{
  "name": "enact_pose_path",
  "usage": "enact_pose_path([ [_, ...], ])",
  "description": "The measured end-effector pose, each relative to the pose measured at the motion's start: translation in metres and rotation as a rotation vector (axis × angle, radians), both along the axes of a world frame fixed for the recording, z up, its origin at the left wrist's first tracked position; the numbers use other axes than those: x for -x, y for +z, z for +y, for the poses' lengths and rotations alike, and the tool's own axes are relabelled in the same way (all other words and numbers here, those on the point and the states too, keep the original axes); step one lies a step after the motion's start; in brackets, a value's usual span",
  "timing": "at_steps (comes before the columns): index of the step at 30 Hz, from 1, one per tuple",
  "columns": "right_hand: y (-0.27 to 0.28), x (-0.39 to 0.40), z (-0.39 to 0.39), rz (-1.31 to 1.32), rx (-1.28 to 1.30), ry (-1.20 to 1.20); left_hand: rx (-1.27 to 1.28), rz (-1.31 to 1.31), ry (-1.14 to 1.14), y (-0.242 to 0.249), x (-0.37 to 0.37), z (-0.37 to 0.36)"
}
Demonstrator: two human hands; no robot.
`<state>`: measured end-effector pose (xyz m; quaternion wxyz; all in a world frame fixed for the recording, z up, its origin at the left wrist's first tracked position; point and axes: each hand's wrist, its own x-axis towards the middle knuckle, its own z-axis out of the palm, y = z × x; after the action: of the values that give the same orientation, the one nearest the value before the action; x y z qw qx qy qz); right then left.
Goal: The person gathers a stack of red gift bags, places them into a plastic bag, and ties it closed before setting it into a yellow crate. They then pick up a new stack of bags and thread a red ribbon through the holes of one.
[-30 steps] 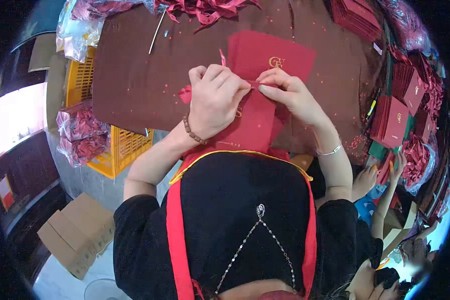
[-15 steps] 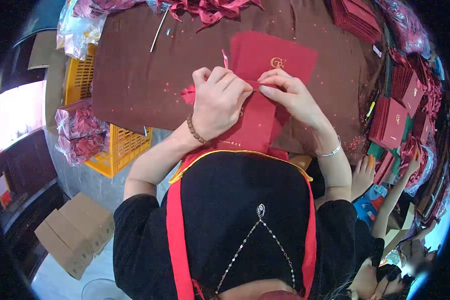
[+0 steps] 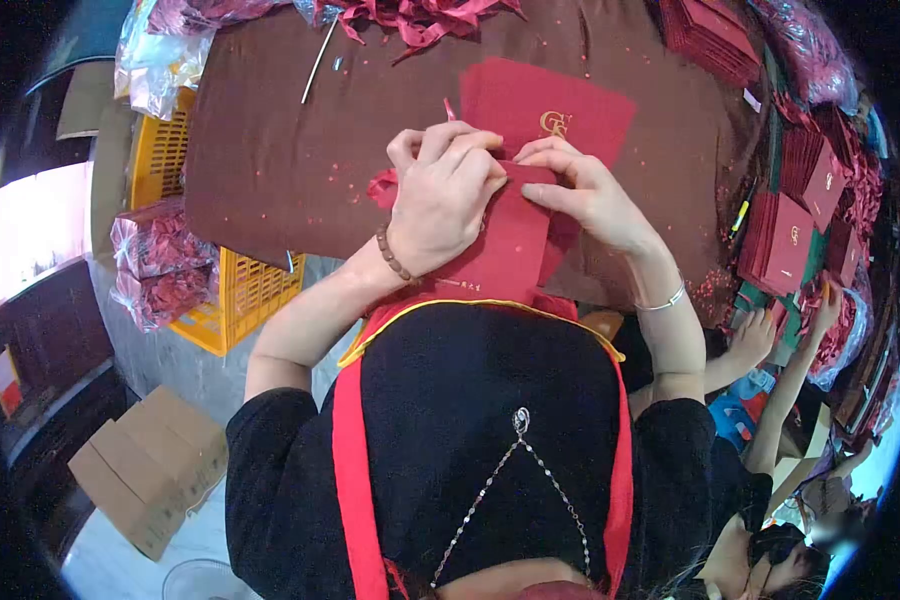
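A red paper bag (image 3: 515,235) with small gold print lies at the table's near edge, in front of my body. My left hand (image 3: 445,195), with a beaded bracelet at the wrist, is closed at the bag's upper edge and covers its left part. On the same edge, my right hand (image 3: 585,195) pinches with thumb and fingers. A bit of red ribbon (image 3: 382,187) sticks out left of my left hand. Just beyond both hands rests a stack of red bags (image 3: 600,115) with a gold logo. What lies between the fingertips is partly hidden.
Red ribbons (image 3: 420,20) lie heaped at the table's far side, near a thin white stick (image 3: 317,65). More red bags (image 3: 780,240) stand at the right, where a co-worker's hands (image 3: 753,335) show. A yellow crate (image 3: 255,295) and cardboard boxes (image 3: 155,465) are at the left.
My left fingers have lifted and loosened slightly at the bag's edge; my right thumb has shifted a little. At the right, the co-worker's hand has moved up toward the red bags.
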<state>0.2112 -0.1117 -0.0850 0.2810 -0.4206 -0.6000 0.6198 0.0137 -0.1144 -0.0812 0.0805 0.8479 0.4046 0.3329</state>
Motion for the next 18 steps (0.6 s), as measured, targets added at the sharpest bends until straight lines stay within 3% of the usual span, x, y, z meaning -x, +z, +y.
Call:
enact_pose_path([
  [2, -0.002, -0.002, 0.002, -0.058, -0.018, 0.017, 0.011, 0.015, -0.021, -0.005, -0.001, 0.001],
  [5, -0.004, 0.0, 0.0, -0.252, -0.263, 0.081, 0.043, 0.041, 0.0, -0.009, -0.004, -0.003],
  [18, 0.005, 0.002, 0.002, -0.2, -0.157, 0.026, -0.077, 0.059, 0.065, 0.0, -0.008, -0.009],
])
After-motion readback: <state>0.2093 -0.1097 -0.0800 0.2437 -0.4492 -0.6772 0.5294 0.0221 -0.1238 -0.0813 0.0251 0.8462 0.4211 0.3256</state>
